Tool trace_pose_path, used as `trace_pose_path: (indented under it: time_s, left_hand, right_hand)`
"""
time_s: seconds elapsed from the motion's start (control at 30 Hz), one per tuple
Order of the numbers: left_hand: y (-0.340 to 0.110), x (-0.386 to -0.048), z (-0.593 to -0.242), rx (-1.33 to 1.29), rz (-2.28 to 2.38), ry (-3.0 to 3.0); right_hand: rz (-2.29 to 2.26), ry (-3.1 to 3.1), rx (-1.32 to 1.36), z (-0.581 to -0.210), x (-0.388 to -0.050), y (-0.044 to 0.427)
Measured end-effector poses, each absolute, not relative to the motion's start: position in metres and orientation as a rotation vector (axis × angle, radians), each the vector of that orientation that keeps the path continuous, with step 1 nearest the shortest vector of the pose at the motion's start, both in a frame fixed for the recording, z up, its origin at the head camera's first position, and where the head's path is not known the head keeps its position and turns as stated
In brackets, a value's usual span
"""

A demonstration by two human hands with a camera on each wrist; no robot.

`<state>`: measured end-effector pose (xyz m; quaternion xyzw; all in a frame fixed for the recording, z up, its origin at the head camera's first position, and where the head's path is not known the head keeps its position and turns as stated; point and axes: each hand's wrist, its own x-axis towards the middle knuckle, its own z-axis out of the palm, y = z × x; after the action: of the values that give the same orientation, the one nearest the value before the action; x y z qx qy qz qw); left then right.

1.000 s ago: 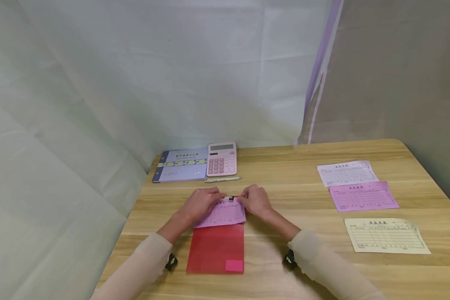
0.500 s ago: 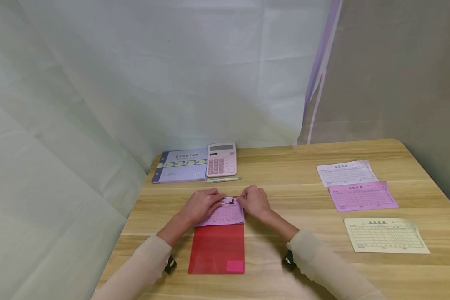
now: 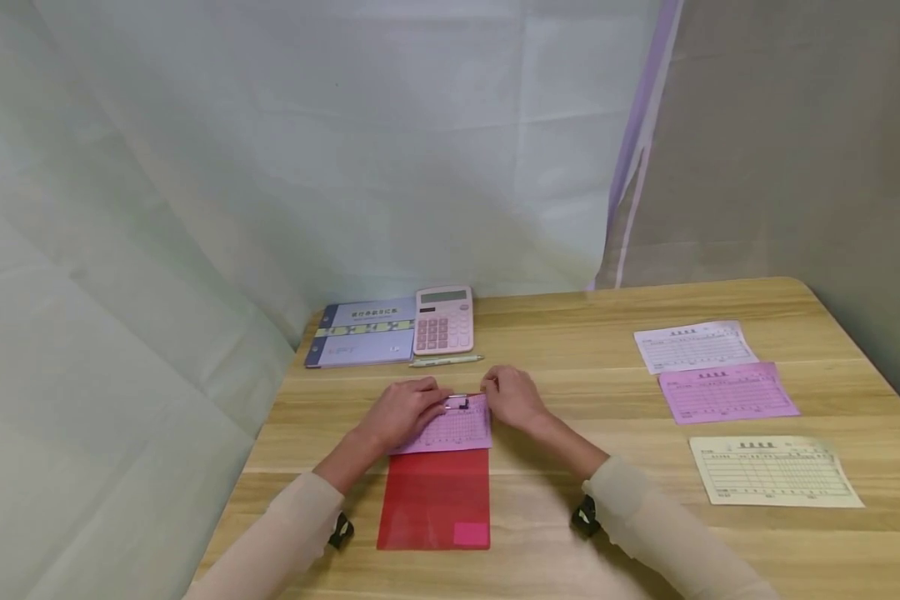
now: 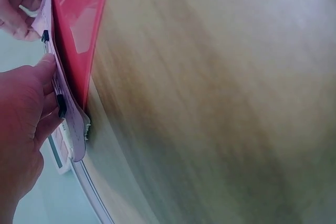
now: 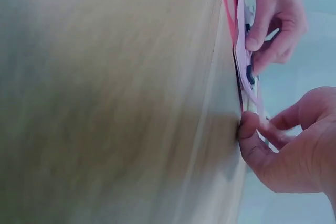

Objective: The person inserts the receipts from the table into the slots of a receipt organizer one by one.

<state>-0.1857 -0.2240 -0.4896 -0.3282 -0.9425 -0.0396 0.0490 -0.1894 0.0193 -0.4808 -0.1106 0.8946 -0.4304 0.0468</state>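
In the head view we see a pink slip just below the middle of the frame, lying over the top part of a red folder. A small clip with black ends sits along the slip's top edge. Our left hand has its thumb and fingers pinched on the clip. Our right hand pinches the slip's upper right corner, and we cannot tell if the folder's edge is in that pinch too. We think the slip is very light and soft, so it should bend or crease easily and could tear if we pull hard. It is best for us to hold it flat by the edge, close to the corner. The clip looks stiff and smooth, so it may slide under our fingers; its bar, between the black ends, seems a good place to hold. The folder is shiny and may be slick, but it looks stiffer than the slip. At the right of the frame lie a white slip, another pink one and a yellow slip.
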Motion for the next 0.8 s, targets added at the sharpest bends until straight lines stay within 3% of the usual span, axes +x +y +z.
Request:
trace_pose_path:
  time_s: [0.2,0.37,0.8]
  left_hand:
    - [-0.224,-0.186,-0.490,-0.982,-0.135,-2.896]
    - [-0.224,-0.186,-0.490,-1.000,-0.143,-2.873]
    - [-0.225,-0.185,-0.496,-1.089,-0.090,-2.744]
  right_hand:
    - [-1.226,2.618,-0.410,-0.476,-0.189,0.026]
    - [-1.411,2.277,-0.276,-0.470,-0.183,0.027]
    - [-1.633,2.262,-0.166,-0.493,-0.174,0.022]
